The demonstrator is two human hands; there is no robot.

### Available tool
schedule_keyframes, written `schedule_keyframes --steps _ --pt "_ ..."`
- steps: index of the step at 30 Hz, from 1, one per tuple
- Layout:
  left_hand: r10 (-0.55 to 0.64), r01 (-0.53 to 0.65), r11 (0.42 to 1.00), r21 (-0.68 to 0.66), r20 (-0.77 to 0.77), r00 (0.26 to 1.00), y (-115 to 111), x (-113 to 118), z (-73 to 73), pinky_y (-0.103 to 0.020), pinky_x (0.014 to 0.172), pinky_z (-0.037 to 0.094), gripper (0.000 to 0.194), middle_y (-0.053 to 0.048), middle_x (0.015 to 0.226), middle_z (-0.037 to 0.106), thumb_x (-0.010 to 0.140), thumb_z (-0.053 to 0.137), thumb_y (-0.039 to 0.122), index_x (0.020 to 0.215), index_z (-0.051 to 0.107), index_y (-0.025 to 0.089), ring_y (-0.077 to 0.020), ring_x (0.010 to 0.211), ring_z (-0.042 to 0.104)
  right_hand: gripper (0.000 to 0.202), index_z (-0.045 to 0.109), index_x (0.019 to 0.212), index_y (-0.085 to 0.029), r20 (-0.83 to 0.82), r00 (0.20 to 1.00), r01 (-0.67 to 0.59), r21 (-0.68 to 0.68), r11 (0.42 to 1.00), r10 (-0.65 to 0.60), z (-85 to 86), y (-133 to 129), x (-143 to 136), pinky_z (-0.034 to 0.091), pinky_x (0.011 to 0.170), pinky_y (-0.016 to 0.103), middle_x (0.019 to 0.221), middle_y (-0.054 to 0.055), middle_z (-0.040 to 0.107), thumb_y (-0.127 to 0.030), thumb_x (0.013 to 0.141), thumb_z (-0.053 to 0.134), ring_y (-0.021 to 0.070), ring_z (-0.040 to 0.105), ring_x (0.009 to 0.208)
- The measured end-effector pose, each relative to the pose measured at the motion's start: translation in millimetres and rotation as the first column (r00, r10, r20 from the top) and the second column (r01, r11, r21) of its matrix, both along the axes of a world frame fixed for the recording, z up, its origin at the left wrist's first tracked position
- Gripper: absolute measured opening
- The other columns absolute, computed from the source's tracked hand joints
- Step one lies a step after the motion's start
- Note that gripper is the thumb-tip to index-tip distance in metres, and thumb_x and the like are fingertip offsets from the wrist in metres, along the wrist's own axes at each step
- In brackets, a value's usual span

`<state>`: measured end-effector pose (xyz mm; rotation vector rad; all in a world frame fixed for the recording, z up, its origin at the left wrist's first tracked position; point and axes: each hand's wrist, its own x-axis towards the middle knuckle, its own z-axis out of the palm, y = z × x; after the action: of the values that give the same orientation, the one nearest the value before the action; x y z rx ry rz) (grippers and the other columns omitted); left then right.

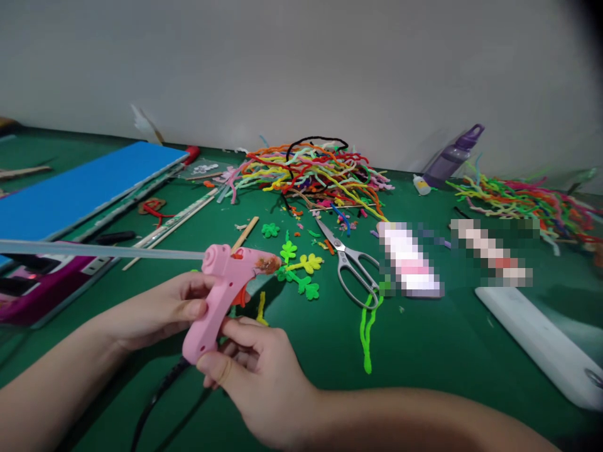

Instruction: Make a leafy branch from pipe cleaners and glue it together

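Note:
Both my hands hold a pink glue gun (221, 292) above the green table (424, 351). My left hand (160, 311) grips its upper body from the left. My right hand (249, 370) holds the handle's lower end from below. A long clear glue stick (98, 251) juts out of the gun's back toward the left. Its nozzle points right, close to green and yellow pipe-cleaner clover shapes (301, 270). A black cord (155, 395) hangs from the handle.
Silver scissors (351, 267) lie right of the clovers, a green pipe cleaner (366, 333) beside them. Piles of coloured pipe cleaners (311, 169) sit at the back, another pile (532, 201) far right. A blue board (80, 188), purple bottle (452, 157) and white bar (541, 342) surround.

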<state>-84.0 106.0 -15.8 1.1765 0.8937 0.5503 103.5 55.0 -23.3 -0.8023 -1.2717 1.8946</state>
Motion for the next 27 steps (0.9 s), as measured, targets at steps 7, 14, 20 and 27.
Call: schedule_keyframes --steps 7,14,20,27 --pt "0.026 -0.006 0.982 -0.19 0.104 0.994 0.4 -2.2 -3.7 -0.022 0.062 0.046 0.054 -0.001 0.082 0.069 0.059 0.078 0.052 0.099 0.07 0.017 -0.0166 0.07 0.057 0.019 0.069 0.094 -0.017 0.028 1.0 0.006 0.032 0.999 -0.007 0.6 0.0 1.4 0.042 0.06 0.019 0.076 -0.001 0.049 -0.028 0.08 0.062 0.008 0.052 0.064" --pt "0.068 -0.038 0.978 -0.206 0.141 0.988 -0.7 -4.1 -8.1 -0.021 0.062 0.047 0.05 -0.001 0.084 0.072 0.06 0.08 0.048 0.099 0.071 0.018 -0.0159 0.07 0.06 0.017 0.069 0.095 -0.017 0.028 0.999 0.029 0.041 0.999 -0.03 0.5 0.2 1.3 0.042 0.061 0.019 0.078 -0.002 0.047 -0.023 0.08 0.062 0.0077 0.049 0.066" --pt "0.07 -0.041 0.979 -0.198 0.144 0.987 -1.5 -3.8 -7.4 -0.022 0.063 0.049 0.051 -0.002 0.083 0.071 0.06 0.079 0.048 0.1 0.07 0.017 -0.0166 0.071 0.062 0.02 0.069 0.099 -0.017 -0.031 0.999 0.035 -0.009 0.999 -0.036 1.2 -1.7 0.2 0.048 0.067 0.02 0.085 0.001 0.05 -0.023 0.081 0.062 0.008 0.052 0.07" --pt "0.023 0.007 0.991 -0.131 0.228 0.973 -0.6 -2.1 -6.8 -0.021 0.062 0.051 0.043 -0.003 0.08 0.071 0.068 0.075 0.045 0.099 0.07 0.015 -0.0161 0.07 0.063 0.031 0.068 0.109 -0.017 -0.046 0.998 0.045 -0.027 0.999 -0.046 5.0 -0.8 2.3 0.053 0.079 0.026 0.097 0.005 0.052 -0.029 0.08 0.064 0.0145 0.057 0.087"
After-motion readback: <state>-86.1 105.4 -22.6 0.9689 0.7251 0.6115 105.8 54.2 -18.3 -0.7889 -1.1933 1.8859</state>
